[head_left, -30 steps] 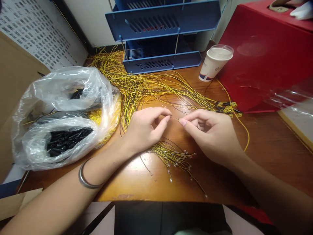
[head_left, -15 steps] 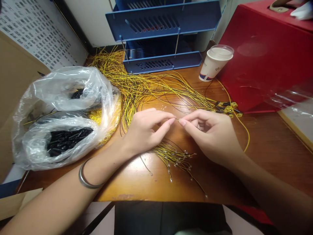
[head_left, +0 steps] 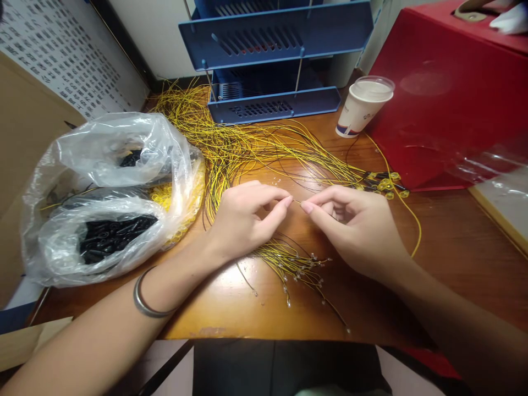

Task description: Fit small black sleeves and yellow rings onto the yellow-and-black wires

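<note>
Over the middle of the table, my left hand and my right hand face each other, thumb and forefinger of each pinched. Between the fingertips runs a short stretch of thin wire; its ends are hidden in the fingers. Beneath my left hand, a bunch of yellow and black wires fans out, with small clear pieces on the tips. Behind the hands lies a larger bundle of yellow and black wires, its right end carrying black sleeves and yellow caps.
To the left, a clear plastic bag holds black tubular pieces and yellow parts. Blue stacked trays stand at the back. A paper cup is beside a red box at the right.
My left hand has shifted slightly left, so the gap between the fingertips is a little wider and more of the wire shows. The right hand has hardly moved.
</note>
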Available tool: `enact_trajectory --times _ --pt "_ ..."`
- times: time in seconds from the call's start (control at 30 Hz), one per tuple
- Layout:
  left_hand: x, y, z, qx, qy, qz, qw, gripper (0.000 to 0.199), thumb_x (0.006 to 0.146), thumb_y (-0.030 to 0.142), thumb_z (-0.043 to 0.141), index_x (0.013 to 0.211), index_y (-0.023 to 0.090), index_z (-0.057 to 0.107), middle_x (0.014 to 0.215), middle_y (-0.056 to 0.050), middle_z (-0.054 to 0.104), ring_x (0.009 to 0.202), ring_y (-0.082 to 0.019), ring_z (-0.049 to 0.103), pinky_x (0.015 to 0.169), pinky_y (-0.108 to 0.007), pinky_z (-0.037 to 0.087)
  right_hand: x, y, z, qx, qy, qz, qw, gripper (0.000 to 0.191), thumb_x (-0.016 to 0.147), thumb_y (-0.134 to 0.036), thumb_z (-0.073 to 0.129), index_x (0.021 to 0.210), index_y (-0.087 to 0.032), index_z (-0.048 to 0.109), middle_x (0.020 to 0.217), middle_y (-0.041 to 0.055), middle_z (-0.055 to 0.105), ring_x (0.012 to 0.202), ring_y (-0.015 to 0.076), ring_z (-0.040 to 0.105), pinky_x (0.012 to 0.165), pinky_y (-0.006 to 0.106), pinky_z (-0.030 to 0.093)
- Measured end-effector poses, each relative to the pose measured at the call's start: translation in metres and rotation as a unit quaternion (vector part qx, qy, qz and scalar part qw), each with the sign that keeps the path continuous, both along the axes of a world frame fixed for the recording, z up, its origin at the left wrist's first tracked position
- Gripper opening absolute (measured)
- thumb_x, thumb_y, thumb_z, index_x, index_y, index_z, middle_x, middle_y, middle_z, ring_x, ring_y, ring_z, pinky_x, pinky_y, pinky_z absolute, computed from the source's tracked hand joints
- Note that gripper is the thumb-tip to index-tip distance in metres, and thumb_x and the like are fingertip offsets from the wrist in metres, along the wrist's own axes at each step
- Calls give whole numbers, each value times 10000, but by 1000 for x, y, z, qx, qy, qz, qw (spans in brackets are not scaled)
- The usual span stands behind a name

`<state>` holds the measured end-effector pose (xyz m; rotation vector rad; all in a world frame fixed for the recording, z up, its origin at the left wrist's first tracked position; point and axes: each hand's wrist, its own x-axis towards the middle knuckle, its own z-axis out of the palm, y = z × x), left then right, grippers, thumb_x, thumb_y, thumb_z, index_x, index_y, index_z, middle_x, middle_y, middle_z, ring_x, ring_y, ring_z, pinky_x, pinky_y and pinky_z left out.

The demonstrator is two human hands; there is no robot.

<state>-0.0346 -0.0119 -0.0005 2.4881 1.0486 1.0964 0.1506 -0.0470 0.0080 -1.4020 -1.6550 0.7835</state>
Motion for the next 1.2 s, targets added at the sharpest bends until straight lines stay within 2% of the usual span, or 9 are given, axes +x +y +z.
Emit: enact_trajectory --times 0.67,1.2 --pt "-2 2 -2 2 3 10 1000 121 879 170 622 816 145 723 679 2 703 583 -95 562 606 -223 429 -2 -1 2 -5 5 2 1000 147 836 -217 635 711 -149 670 495 -33 493 453 70 392 416 212 286" --pt "0 1 -1 -43 -29 31 998 133 882 210 625 803 155 715 668 1 696 597 -100 605 543 -211 425 0 0 3 -20 5 -6 1000 144 832 -239 643 719 -156 675 489 -31 488 442 76 388 412 222 270"
